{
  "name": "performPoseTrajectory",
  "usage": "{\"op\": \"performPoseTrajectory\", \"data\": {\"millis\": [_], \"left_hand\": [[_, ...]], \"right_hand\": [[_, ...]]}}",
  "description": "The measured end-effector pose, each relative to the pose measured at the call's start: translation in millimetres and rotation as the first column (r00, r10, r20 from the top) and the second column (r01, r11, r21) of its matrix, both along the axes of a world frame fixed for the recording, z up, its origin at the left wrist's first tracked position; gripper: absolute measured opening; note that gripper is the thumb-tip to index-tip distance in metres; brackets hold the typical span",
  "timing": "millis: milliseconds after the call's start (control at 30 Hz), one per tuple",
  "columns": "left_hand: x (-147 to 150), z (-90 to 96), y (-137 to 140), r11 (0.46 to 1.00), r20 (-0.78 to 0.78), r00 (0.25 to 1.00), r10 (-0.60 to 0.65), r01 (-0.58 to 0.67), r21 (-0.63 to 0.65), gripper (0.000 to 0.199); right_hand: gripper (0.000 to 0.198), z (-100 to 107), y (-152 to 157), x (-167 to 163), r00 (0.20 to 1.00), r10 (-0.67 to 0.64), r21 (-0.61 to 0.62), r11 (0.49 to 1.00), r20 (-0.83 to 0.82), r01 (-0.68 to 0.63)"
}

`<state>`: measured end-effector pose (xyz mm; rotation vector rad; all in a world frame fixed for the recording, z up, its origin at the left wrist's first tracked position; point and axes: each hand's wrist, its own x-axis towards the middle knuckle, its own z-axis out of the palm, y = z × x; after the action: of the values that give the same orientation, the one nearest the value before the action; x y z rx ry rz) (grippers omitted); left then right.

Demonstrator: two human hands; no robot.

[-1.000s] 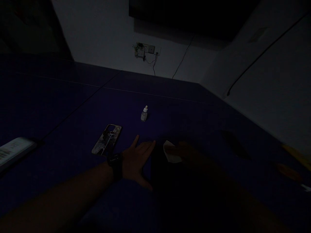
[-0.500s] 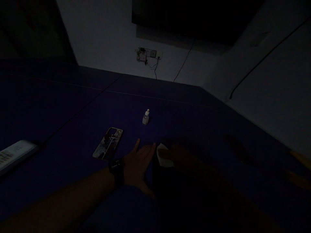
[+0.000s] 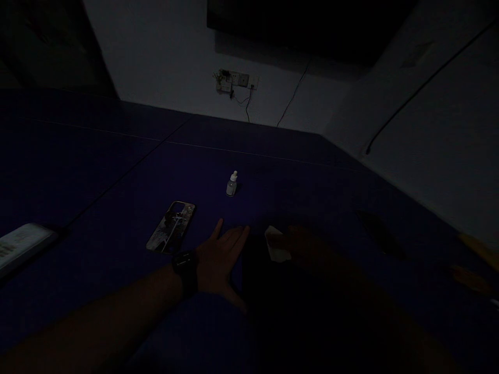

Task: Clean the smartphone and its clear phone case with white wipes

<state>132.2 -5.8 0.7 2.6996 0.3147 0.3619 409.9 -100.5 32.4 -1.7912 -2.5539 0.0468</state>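
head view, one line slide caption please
In dim light, right-hand fingers touch a small white sheet; the spread left hand lies between it and a dark patterned phone case.

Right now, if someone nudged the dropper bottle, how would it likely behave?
The dropper bottle would probably tip if pushed near its white cap, standing upright and taller than wide. Its rounded body might roll once down. Looking smaller than the phone case, it's probably light.

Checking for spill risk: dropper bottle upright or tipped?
Upright: the bottle stands with its base on the table and its white dropper top uppermost.
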Motion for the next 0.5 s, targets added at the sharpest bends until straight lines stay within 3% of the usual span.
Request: {"op": "performPoseTrajectory", "data": {"millis": [300, 500], "left_hand": [[-1.6, 0.0, 1.7, 1.000, -0.009, 1.000, -0.016, 0.016, -0.012, 0.148], [-1.9, 2.2, 4.1, 0.998, -0.043, 0.999, -0.034, 0.032, -0.048, 0.150]], "right_hand": [[0.064, -3.0, 11.0, -23.7, 0.998, 0.054, 0.021, 0.998, 0.026, -0.054], [0.064, -17.2, -42.9, -34.5, 0.997, 0.076, -0.091, 0.993, -0.009, -0.077]]}}
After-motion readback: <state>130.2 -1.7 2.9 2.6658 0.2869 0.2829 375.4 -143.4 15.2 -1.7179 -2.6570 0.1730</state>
